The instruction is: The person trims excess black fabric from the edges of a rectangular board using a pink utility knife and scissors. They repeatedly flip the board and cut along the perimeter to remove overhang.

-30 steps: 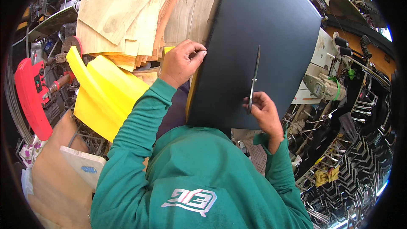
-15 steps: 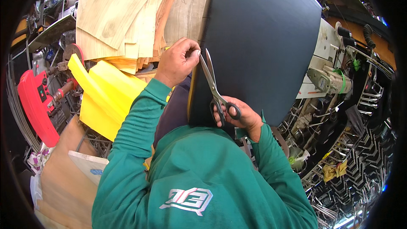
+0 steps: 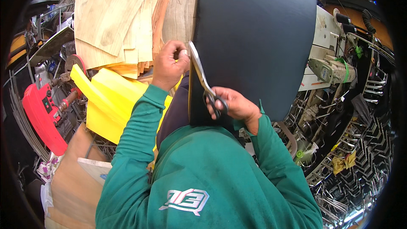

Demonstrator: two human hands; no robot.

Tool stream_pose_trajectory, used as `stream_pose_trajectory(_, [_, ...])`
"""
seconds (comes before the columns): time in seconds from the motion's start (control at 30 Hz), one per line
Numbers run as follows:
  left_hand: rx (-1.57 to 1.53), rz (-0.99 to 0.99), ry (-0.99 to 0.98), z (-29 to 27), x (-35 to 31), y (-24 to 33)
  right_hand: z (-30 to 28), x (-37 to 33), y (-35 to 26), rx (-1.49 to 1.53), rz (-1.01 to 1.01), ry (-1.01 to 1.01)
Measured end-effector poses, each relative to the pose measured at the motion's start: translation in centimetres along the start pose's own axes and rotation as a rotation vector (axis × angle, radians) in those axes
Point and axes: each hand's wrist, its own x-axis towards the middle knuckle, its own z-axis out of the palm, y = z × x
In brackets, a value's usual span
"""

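Observation:
A large black panel [image 3: 258, 38] with a smooth, leather-like covering lies in front of me. My right hand [image 3: 238, 105] has its fingers in the black handles of a pair of scissors [image 3: 201, 74]. The blades are together, and they point away from me along the panel's left edge. Beside their tip, my left hand [image 3: 169, 65] is closed, thumb and index finger pinched together. Whatever it pinches, if anything, is too small to make out.
Thin wooden sheets [image 3: 110, 12] are stacked at the far left. Nearer lie a folded yellow sheet [image 3: 112, 110] and a red machine part [image 3: 40, 114]. On the right are a sewing machine [image 3: 328, 70] and many metal tools [image 3: 360, 161].
The scissors' blades have gone from apart to together. Both my hands appear slightly further left in the view, and the left hand has drawn a little nearer to me.

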Motion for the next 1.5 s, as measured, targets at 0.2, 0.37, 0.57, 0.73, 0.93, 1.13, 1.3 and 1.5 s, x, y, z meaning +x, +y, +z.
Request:
stream_pose_trajectory(0.2, [-0.257,-0.05,0.034,0.2,-0.2,-0.3,0.1,-3.5,1.7,0.033,0.145,-0.014])
stream_pose_trajectory(0.37, [0.066,0.083,-0.077,-0.3,0.3,0.1,-0.4,-3.7,1.4,0.06,0.066,0.019])
stream_pose_trajectory(0.57, [-0.125,-0.218,0.21,-0.5,2.3,-2.6,-0.7,-4.9,0.7,-0.075,0.044,0.026])
stream_pose_trajectory(0.73, [-0.227,-0.465,0.229,-2.3,3.4,-5.3,-2.0,-12.2,2.2,-0.028,-0.202,0.352])
stream_pose_trajectory(0.93, [-0.397,-0.269,0.37,-5.2,3.6,-0.8,-9.1,-26.1,5.6,0.251,-0.738,0.673])
stream_pose_trajectory(1.13, [-0.95,0.341,0.024,-12.3,-5.4,13.0,-20.9,-37.6,8.6,0.143,-0.535,1.388])
stream_pose_trajectory(1.3, [-0.61,1.133,-0.299,-11.5,-18.8,27.1,-30.3,-39.8,6.9,-0.304,-0.051,1.582])
stream_pose_trajectory(1.5, [-0.379,1.257,-0.143,3.7,-28.6,38.0,-40.8,-36.4,1.3,-1.011,-0.072,1.722])
